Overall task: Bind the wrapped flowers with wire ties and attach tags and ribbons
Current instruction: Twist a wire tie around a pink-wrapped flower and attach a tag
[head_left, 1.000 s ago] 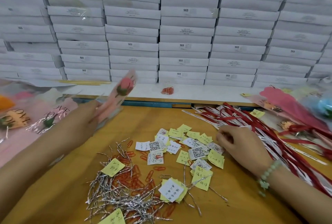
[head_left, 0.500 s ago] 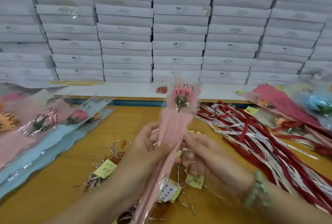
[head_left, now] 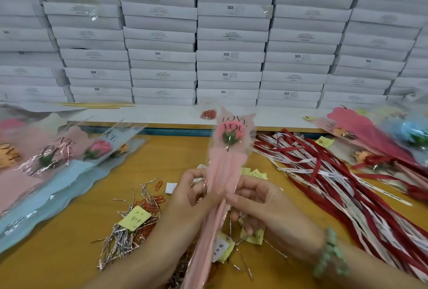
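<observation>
wrapped flower (head_left: pixel 225 163) moved to centre; left hand (head_left: pixel 185 198), right hand (head_left: pixel 261 205) now grip it

backdrop: stacked white boxes (head_left: pixel 231 57) | yellow-wood table (head_left: pixel 58 254) | white ledge (head_left: pixel 162 116)

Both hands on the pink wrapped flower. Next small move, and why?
Probably wind one of the wire ties round the neck both hands pinch. The left hand and right hand gather the pink wrapped flower below its bloom; no tie, tag or ribbon shows on it. A glint at the left hand may already be one.
</observation>
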{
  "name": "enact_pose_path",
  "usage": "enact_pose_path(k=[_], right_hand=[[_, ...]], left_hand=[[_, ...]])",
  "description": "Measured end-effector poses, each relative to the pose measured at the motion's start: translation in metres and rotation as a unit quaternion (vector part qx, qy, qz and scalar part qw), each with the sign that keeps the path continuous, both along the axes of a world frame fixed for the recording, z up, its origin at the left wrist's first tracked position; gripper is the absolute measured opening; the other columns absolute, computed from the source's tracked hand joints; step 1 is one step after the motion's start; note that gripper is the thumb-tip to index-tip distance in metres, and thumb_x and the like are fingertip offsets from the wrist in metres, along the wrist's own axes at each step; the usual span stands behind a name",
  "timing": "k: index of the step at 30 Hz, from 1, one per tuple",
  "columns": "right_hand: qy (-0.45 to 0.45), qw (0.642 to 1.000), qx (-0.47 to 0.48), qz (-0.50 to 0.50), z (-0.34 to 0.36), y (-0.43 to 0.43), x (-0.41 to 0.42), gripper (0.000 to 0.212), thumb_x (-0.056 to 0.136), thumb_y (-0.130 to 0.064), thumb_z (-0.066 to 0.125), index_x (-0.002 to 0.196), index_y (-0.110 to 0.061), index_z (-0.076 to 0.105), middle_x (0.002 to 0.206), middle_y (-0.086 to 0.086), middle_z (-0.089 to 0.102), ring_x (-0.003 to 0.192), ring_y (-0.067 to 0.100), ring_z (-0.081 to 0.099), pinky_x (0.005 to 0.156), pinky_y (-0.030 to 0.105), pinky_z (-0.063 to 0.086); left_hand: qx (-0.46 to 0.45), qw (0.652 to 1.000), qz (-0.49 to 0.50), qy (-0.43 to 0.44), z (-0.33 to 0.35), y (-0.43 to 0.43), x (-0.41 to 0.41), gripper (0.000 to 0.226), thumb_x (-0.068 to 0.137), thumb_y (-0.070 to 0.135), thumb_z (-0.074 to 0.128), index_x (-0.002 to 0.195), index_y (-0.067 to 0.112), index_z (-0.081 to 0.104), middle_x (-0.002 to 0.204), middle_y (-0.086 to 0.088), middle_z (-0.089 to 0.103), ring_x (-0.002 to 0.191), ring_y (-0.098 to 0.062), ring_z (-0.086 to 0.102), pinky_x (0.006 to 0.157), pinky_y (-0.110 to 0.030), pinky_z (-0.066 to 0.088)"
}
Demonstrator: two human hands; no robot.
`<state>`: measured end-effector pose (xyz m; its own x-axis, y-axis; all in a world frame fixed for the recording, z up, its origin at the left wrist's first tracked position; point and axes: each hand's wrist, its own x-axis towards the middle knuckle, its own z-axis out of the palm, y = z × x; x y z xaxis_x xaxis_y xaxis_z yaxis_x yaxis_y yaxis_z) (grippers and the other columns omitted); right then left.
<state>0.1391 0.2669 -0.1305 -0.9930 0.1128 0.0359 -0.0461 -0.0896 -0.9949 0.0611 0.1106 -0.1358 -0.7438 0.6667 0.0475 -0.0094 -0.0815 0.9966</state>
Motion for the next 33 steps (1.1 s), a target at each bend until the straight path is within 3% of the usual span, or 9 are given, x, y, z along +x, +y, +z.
enact_pose_path(k=[3,4,6,9,17,24,29,33], right_hand=[[-0.005,0.999,0.034,-0.022,-0.001,0.008,-0.001,0.029,0.082,-0.023,0.069,0.105,-0.004,0.066,0.082,0.007,0.066,0.067,0.027,0.055,0.044,0.021,0.045],[-0.006,0.999,0.038,-0.028,-0.001,0.010,-0.001,0.030,0.081,-0.024,0.070,0.105,-0.006,0.067,0.082,0.006,0.066,0.067,0.027,0.055,0.045,0.022,0.046],[-0.001,0.999,0.023,-0.033,-0.001,0.013,-0.001,0.031,0.079,-0.023,0.070,0.104,-0.005,0.067,0.082,0.003,0.066,0.064,0.015,0.060,0.045,0.020,0.048],[0.007,1.000,-0.001,-0.021,-0.001,0.015,-0.001,0.033,0.078,-0.019,0.070,0.104,0.000,0.065,0.083,0.004,0.067,0.066,0.009,0.065,0.048,0.019,0.051],[-0.005,1.000,-0.013,0.013,-0.002,0.016,-0.002,0.034,0.076,-0.015,0.071,0.105,0.001,0.064,0.088,0.007,0.069,0.074,0.012,0.068,0.054,0.020,0.055],[-0.009,0.999,-0.033,0.013,-0.003,0.011,-0.001,0.029,0.073,-0.014,0.072,0.097,0.001,0.066,0.095,0.008,0.068,0.055,0.004,0.061,0.044,0.015,0.047],[-0.028,0.998,-0.052,0.001,-0.003,0.010,-0.002,0.050,0.072,-0.011,0.072,0.114,0.010,0.056,0.096,0.011,0.067,0.069,0.014,0.063,0.053,0.020,0.053],[-0.035,0.997,-0.067,-0.006,0.001,0.009,-0.002,0.059,0.074,-0.007,0.072,0.125,0.005,0.048,0.092,0.009,0.067,0.070,0.015,0.060,0.055,0.022,0.047]], left_hand=[[-0.014,1.000,-0.008,-0.021,0.001,-0.005,-0.003,0.022,0.075,0.042,0.069,0.090,0.026,0.069,0.088,-0.007,0.073,0.072,-0.021,0.061,0.067,-0.032,0.055],[-0.012,1.000,-0.012,-0.024,0.001,-0.006,-0.004,0.020,0.077,0.037,0.069,0.088,0.020,0.070,0.085,-0.005,0.072,0.070,-0.018,0.060,0.065,-0.027,0.054],[-0.007,0.999,-0.018,-0.031,0.001,-0.008,-0.006,0.018,0.082,0.023,0.068,0.089,0.007,0.069,0.075,-0.002,0.068,0.059,-0.009,0.058,0.055,-0.016,0.050],[-0.019,0.998,-0.037,-0.042,0.002,-0.010,-0.009,0.011,0.087,0.009,0.065,0.091,-0.001,0.066,0.077,-0.007,0.065,0.060,-0.012,0.059,0.058,-0.019,0.051],[-0.003,0.992,-0.081,-0.095,0.006,-0.009,-0.007,0.016,0.080,0.009,0.068,0.092,-0.002,0.063,0.093,-0.022,0.071,0.079,-0.027,0.073,0.062,-0.024,0.057],[0.022,0.987,-0.112,-0.109,0.003,-0.008,-0.004,0.006,0.077,0.009,0.071,0.082,0.006,0.071,0.091,-0.025,0.071,0.080,-0.027,0.072,0.066,-0.024,0.057],[0.011,0.992,-0.101,-0.068,0.003,-0.008,-0.006,0.017,0.076,0.012,0.073,0.088,0.003,0.066,0.090,-0.023,0.071,0.079,-0.025,0.068,0.067,-0.024,0.054],[0.012,0.994,-0.097,-0.052,0.004,-0.007,-0.004,0.025,0.073,0.013,0.074,0.092,0.004,0.061,0.089,-0.020,0.073,0.076,-0.024,0.070,0.060,-0.020,0.049]])
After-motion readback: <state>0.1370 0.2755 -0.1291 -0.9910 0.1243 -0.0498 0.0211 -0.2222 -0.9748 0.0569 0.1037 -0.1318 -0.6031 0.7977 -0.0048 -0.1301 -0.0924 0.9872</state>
